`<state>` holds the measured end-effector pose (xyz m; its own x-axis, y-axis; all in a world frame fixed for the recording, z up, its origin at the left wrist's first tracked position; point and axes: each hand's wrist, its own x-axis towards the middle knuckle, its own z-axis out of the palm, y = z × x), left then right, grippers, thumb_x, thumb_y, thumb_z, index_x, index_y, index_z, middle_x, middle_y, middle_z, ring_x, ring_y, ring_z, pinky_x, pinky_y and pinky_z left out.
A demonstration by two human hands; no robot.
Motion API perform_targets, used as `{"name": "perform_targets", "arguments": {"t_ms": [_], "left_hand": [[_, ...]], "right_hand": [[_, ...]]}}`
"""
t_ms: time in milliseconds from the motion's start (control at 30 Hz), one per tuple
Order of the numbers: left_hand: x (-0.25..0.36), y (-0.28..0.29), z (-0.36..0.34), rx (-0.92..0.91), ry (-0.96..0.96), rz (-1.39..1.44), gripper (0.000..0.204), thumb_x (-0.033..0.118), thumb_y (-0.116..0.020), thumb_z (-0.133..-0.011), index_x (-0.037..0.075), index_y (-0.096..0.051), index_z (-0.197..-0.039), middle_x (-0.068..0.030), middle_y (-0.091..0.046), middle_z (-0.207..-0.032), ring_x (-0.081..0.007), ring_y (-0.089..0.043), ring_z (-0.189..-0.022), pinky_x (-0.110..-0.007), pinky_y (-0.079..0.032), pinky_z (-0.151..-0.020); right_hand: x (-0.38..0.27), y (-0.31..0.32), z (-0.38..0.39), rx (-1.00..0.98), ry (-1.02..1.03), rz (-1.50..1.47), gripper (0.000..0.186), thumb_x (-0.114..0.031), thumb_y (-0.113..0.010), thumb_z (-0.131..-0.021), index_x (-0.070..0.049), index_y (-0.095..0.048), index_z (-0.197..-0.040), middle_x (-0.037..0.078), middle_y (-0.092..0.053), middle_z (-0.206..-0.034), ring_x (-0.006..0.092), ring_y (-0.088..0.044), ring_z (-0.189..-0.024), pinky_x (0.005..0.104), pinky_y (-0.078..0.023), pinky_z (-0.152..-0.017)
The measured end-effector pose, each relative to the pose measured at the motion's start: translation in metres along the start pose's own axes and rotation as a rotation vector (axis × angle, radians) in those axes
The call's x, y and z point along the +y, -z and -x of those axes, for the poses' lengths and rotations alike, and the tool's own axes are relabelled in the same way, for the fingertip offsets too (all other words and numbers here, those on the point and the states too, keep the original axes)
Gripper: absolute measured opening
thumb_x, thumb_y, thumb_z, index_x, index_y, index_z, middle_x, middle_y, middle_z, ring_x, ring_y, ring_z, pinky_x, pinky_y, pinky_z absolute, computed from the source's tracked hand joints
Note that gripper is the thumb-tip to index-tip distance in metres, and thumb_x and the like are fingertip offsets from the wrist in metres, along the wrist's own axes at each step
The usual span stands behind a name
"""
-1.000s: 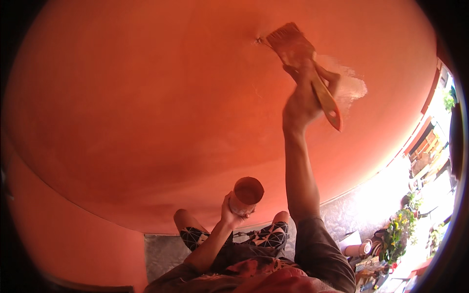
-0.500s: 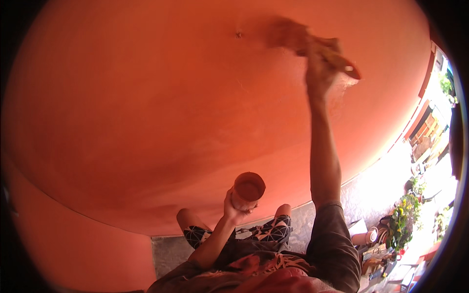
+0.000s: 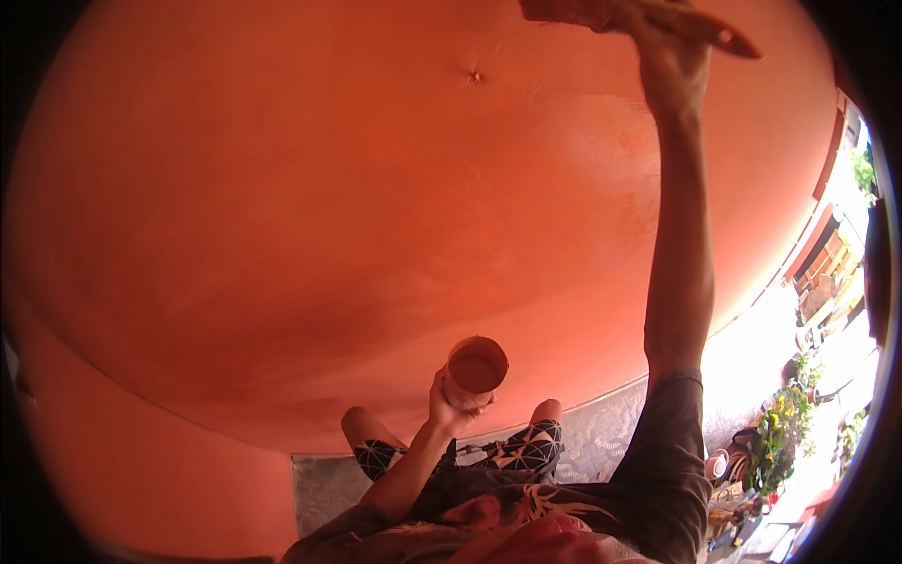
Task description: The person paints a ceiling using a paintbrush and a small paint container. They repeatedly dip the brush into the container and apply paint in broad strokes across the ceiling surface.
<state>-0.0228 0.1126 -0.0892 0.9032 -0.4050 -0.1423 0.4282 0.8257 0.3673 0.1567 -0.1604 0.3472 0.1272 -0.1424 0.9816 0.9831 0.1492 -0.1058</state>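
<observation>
My right hand [image 3: 672,66] is raised at the top of the view, closed round the handle of a wide paintbrush [image 3: 723,36]. The brush head points left against the upper part of an orange-red wall [image 3: 329,188], and the top of it is cut off by the frame. Low in the middle, my left hand [image 3: 453,409] holds a round cup [image 3: 476,368] upright by its side. Reddish paint shows inside the cup. A small dark hole or nail mark [image 3: 474,75] sits in the wall, left of my right arm. Shinier, wet-looking patches lie near that arm.
An orange-red side wall [image 3: 178,470] meets the painted wall at a corner on the left. Grey patterned floor [image 3: 338,489] runs along its foot. To the right are potted plants [image 3: 778,432], stacked wood pieces [image 3: 822,268] and assorted clutter in bright light.
My right hand has moved up and to the right with the paintbrush, uncovering the wall around the small mark. My left hand and the cup have barely moved.
</observation>
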Motion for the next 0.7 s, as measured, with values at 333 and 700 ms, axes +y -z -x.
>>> {"name": "perform_targets", "arguments": {"t_ms": [333,700], "left_hand": [[-0.002,0.007,-0.006,-0.016,0.040,0.013,0.067,0.063,-0.044,-0.094,0.011,-0.053,-0.135,-0.0136,-0.066,-0.117,-0.0348,-0.067,-0.089,-0.035,-0.053,-0.056],[0.000,0.007,-0.002,0.010,0.031,0.003,0.067,0.063,-0.044,-0.094,0.012,-0.051,-0.137,-0.0144,-0.065,-0.117,-0.0358,-0.067,-0.088,-0.035,-0.053,-0.056]], "right_hand": [[0.003,-0.006,-0.004,-0.311,-0.099,0.032,0.017,-0.009,-0.074,-0.092,-0.002,-0.060,-0.095,0.006,-0.065,-0.083,0.0131,-0.065,-0.076,0.0277,-0.054,-0.066],[0.003,-0.007,-0.016,-0.423,-0.190,0.043,0.021,-0.015,-0.077,-0.090,-0.002,-0.062,-0.095,0.006,-0.065,-0.084,0.0142,-0.065,-0.075,0.0288,-0.054,-0.065]]}}
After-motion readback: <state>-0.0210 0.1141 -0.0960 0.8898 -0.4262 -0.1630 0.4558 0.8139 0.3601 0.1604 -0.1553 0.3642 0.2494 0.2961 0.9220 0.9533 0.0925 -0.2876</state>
